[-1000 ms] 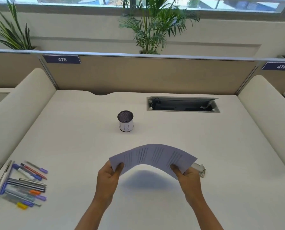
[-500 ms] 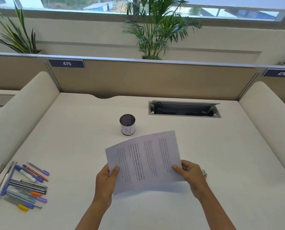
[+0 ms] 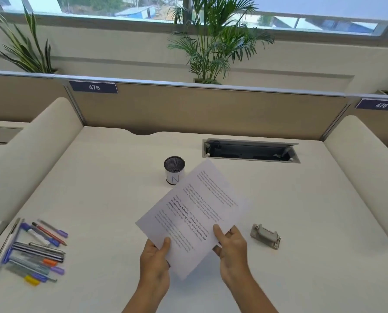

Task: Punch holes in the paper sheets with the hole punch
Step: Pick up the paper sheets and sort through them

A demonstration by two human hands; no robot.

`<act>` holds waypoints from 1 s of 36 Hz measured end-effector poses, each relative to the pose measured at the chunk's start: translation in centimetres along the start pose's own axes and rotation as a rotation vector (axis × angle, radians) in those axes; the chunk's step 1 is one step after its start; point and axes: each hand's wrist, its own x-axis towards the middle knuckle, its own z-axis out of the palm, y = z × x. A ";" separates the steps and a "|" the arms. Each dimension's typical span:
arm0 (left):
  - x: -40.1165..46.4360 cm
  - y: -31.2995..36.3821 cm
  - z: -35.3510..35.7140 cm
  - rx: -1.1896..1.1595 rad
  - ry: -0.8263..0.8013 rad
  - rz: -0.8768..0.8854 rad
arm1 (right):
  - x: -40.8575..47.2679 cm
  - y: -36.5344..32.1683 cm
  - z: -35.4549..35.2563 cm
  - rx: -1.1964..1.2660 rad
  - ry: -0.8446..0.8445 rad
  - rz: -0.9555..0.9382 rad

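Printed white paper sheets [image 3: 195, 213] are held above the desk, turned so a corner points down toward me. My left hand [image 3: 154, 260] pinches their lower left edge, thumb on top. My right hand [image 3: 232, 247] grips the lower right edge the same way. A small grey metal hole punch [image 3: 266, 236] lies on the desk just right of my right hand, untouched.
A black mesh pen cup [image 3: 174, 170] stands behind the sheets, partly covered by their top edge. Several pens and markers [image 3: 36, 249] lie at the left front. An open cable box [image 3: 250, 151] is sunk in the desk [image 3: 102, 188] at the back. Padded dividers flank both sides.
The sheets went from bowed, to flat, to rotated with one corner toward me. My right hand shifted left, uncovering the hole punch it had hidden.
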 end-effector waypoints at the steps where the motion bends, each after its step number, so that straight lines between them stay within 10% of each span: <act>1: -0.3 -0.3 0.2 -0.019 -0.002 -0.019 | -0.4 0.4 0.4 -0.025 0.021 -0.018; 36: -1.9 -7.3 4.3 0.258 -0.029 -0.170 | 3.1 -3.9 -6.9 -0.177 0.244 -0.103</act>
